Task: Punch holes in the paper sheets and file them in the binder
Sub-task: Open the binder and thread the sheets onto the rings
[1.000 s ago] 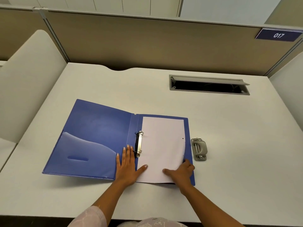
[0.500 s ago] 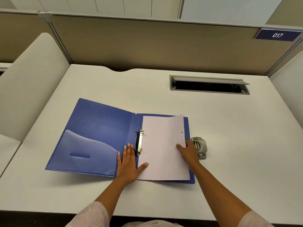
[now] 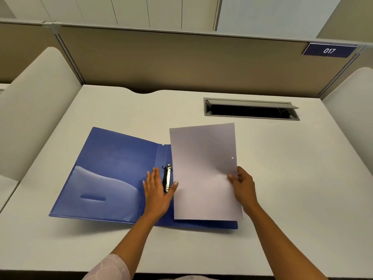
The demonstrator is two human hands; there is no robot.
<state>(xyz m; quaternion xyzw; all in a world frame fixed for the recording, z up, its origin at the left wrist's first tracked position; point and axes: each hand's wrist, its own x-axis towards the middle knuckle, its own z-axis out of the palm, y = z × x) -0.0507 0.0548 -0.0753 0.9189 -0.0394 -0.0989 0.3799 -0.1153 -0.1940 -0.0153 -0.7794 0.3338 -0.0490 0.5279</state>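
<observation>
Over open binder (image 3: 113,174), right hand (image 3: 243,184) pinching sheet (image 3: 203,170) edge

Blue binder (image 3: 113,174) lies open on white desk (image 3: 292,178); left hand (image 3: 157,190) rests flat beside ring clip (image 3: 167,177), right hand (image 3: 243,183) grips raised paper sheet (image 3: 203,170) (one punched hole visible).

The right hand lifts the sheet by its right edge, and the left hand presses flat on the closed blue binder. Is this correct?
Not quite. In the head view the binder lies open on the desk, not closed. The left hand does press flat on it beside the ring clip, and the right hand lifts the sheet by its right edge.
</observation>
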